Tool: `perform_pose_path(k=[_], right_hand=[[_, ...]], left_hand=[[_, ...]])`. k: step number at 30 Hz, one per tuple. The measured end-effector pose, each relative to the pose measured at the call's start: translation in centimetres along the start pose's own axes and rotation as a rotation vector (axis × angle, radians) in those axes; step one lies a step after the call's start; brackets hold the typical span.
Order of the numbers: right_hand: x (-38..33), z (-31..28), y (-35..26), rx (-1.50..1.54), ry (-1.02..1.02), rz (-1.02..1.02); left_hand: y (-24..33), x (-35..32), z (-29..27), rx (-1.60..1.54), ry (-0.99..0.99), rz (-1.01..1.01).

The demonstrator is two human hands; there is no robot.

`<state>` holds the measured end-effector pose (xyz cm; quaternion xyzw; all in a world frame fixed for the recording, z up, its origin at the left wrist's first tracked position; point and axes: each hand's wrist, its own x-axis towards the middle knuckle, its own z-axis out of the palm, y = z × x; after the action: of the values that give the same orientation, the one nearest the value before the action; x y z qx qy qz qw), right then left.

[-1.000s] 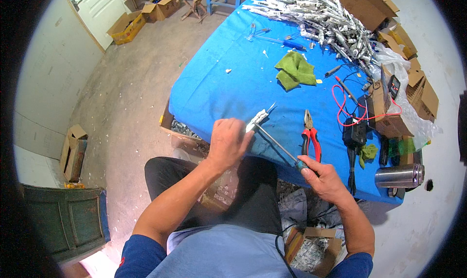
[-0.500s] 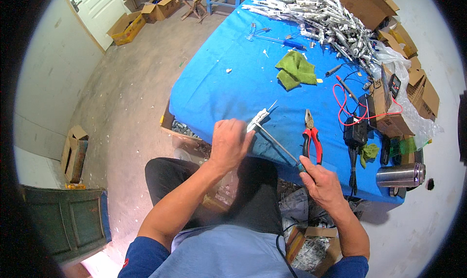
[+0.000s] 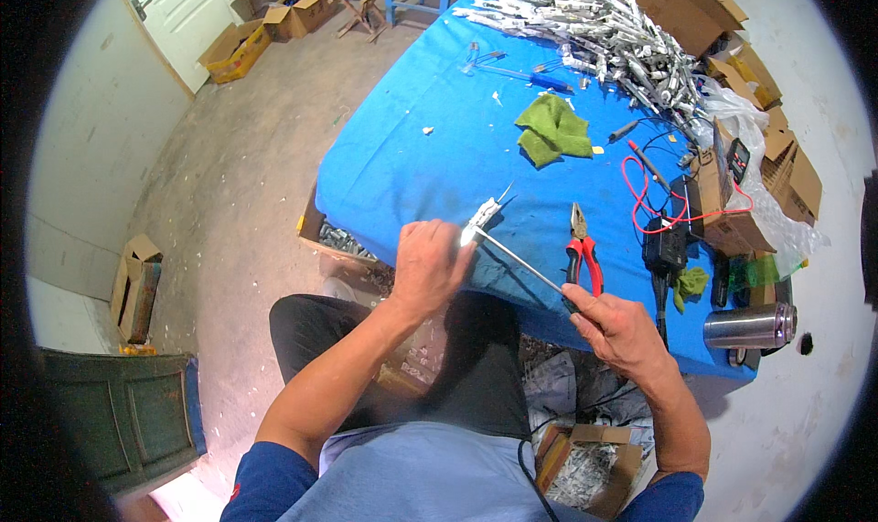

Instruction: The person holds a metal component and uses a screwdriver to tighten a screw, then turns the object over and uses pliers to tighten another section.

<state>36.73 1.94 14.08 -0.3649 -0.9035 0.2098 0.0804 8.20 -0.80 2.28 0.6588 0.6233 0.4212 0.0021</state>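
My left hand (image 3: 426,261) is closed around a small white plastic piece (image 3: 479,220) at the near edge of the blue-covered table. A thin pointed end sticks out of the piece on its far side. My right hand (image 3: 617,325) grips a screwdriver (image 3: 519,261) by its handle, which the fingers mostly hide. Its long metal shaft slants up and left, with the tip at the white piece; whether it sits inside cannot be seen. Just beyond my right hand lie pliers (image 3: 585,252) with red and black handles.
A green cloth (image 3: 554,129) and a blue pen-like tool (image 3: 530,78) lie farther back on the tablecloth (image 3: 393,147). Behind them is a heap of white-and-metal parts (image 3: 622,47). At the right are a red cable (image 3: 631,193), a black adapter (image 3: 665,248) and a steel cup (image 3: 750,326).
My right hand has moved slightly right and away from me, raising the screwdriver's handle end. My left hand still holds the white piece in nearly the same place.
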Motion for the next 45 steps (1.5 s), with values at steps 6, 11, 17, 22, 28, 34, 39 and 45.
perform_pose_path(k=[6, 11, 17, 22, 28, 34, 39, 45], right_hand=[[0.6, -1.0, -0.8, 0.004, -0.056, 0.031], [1.3, -1.5, -0.8, 0.194, -0.134, 0.149], [1.6, -0.9, 0.4, 0.543, -0.205, 0.372], [0.4, -0.4, -0.4, 0.057, -0.009, 0.050], [0.5, -1.4, -0.6, -0.096, -0.036, 0.013], [1.0, -1.9, -1.1, -0.223, -0.100, -0.050], [1.3, -2.1, -1.4, -0.229, -0.144, -0.051], [2.1, -2.5, -0.7, 0.072, -0.177, 0.020]], left_hand=[[0.1, 0.2, -0.1, -0.002, 0.001, -0.003], [0.2, 0.2, -0.2, -0.003, -0.013, -0.019], [0.3, 0.2, -0.4, 0.006, -0.006, -0.015], [0.0, 0.1, -0.5, -0.003, -0.023, -0.004], [0.0, 0.0, -0.6, -0.035, -0.032, -0.017], [-0.2, 0.0, -0.7, -0.040, -0.046, -0.013], [-0.1, 0.2, -0.6, -0.051, -0.037, -0.011], [-0.1, 0.2, -0.7, -0.056, -0.040, -0.021]])
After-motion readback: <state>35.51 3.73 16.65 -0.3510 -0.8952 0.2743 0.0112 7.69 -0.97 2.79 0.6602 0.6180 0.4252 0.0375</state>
